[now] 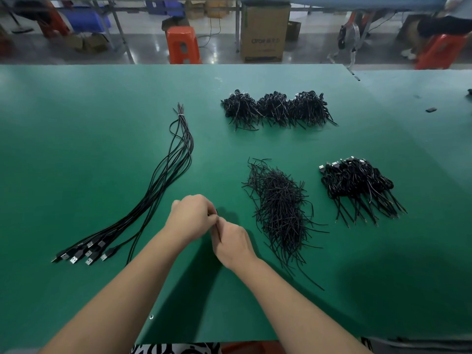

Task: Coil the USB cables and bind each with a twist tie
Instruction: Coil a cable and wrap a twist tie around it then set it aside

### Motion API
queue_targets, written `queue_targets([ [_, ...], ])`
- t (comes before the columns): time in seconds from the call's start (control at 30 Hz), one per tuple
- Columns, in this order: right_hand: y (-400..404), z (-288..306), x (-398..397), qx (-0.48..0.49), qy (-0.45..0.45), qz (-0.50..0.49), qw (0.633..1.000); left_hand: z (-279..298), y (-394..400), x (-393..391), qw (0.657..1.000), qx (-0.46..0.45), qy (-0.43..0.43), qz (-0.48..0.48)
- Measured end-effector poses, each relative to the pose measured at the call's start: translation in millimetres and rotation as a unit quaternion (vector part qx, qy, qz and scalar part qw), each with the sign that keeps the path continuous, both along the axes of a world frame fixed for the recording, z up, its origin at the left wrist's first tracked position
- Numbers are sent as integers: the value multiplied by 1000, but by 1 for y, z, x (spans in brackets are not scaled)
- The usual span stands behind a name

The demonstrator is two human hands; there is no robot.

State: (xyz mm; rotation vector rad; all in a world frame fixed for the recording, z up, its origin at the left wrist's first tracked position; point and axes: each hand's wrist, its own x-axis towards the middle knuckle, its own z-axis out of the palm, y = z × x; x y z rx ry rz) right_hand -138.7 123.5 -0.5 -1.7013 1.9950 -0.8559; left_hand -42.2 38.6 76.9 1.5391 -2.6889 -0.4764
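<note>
Black USB cable point(217, 229) pinched between left hand point(192, 217) and right hand point(233, 245), fingers curled on it, mostly hidden; twist tie pile point(279, 210) at 3 o'clock, uncoiled cable bundle point(153, 182) at 10

Bare mat point(76, 162) left of cables point(163, 175)

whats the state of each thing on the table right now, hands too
left hand: gripping something small and black
right hand: pinching a thin black strand
long cables: uncoiled, tied at far end
twist ties: loose heap
near bundles: coiled
far bundles: coiled
</note>
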Motion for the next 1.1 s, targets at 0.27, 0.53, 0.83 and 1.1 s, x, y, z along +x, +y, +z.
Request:
queue_targets([
  [0.27,-1,-3,3,4,12,-5,1000,2,0,-2,1000,2,-27,9],
  [0.53,-3,3,0,92,-34,-37,994,0,13,-14,979,-89,-175,-63],
  [0.83,-2,49,-57,24,-602,-26,798,6,-5,12,892,169,365,205],
  [1.1,-14,73,-55,-67,-319,-29,945,25,17,-15,807,290,483,176],
])
